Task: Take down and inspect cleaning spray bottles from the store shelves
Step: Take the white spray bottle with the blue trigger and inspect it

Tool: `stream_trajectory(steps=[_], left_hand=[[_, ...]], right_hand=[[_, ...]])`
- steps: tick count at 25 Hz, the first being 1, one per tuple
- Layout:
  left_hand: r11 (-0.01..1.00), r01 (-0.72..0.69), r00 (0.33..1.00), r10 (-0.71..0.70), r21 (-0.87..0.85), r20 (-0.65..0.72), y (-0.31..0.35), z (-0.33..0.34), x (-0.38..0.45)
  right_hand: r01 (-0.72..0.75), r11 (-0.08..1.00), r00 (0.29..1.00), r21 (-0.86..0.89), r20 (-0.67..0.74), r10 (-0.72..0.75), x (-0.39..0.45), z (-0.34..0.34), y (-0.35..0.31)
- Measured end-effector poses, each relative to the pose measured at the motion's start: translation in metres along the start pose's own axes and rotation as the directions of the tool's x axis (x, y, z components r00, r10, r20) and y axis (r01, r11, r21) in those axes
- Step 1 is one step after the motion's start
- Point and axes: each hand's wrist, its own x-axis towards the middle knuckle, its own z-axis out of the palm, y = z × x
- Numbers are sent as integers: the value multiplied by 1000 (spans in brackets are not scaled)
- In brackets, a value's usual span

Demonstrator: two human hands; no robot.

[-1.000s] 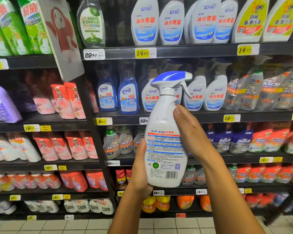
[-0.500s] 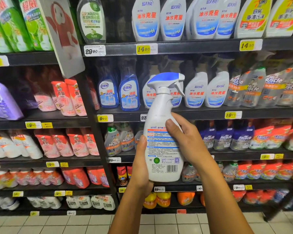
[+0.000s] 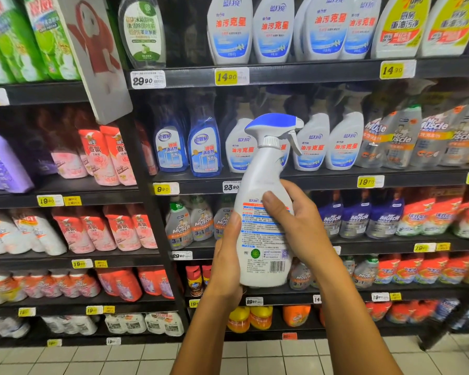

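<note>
At the far left, green bottles [image 3: 14, 36] stand on the top shelf, with a purple pouch [image 3: 3, 163] below them and pink-and-red refill pouches [image 3: 106, 158] further in; a tilted sign [image 3: 95, 50] with a red figure juts out from the black upright; just right of it, two blue bottles [image 3: 187, 147] sit on the shelf [image 3: 417, 180] above a yellow price tag [image 3: 163, 189]. Near the middle, the left hand [image 3: 225, 266] cups the lower left side and base of the white spray bottle [image 3: 260, 180], thumb lying up along its edge and fingers hidden behind it; the bottle is held upright in front of the shelves (clear of them, not resting on any), its back label with small print and a barcode facing the camera, its blue-topped trigger head [image 3: 274, 125] pointing right. The right hand [image 3: 301, 228] grips the bottle's right side, thumb pressed flat across the upper part of the label, fingers curled around behind. Further right, matching white spray bottles [image 3: 341, 142] line the shelf, then grey pouches [image 3: 406, 133]; orange pouches [image 3: 444, 215] fill the row below.
</note>
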Motion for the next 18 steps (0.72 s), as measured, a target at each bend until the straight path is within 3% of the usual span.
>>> stream_trajectory(steps=[3, 7, 10, 15, 18], left_hand=[[993, 22, 998, -15, -116, 60, 2, -1, 1], [978, 39, 999, -41, -204, -5, 2, -2, 3], [979, 11, 999, -18, -202, -37, 3, -3, 5], [985, -53, 999, 51, -167, -18, 10, -9, 7], [981, -64, 998, 63, -184, -11, 10, -9, 7]], right_hand=[[-10, 997, 999, 71, 52, 7, 0, -7, 2], [-9, 999, 998, 47, 60, 6, -1, -7, 1], [1, 1000, 999, -1, 54, -1, -4, -7, 2], [41, 998, 982, 41, 185, -48, -10, -4, 7], [2, 991, 995, 135, 100, -16, -8, -2, 10]])
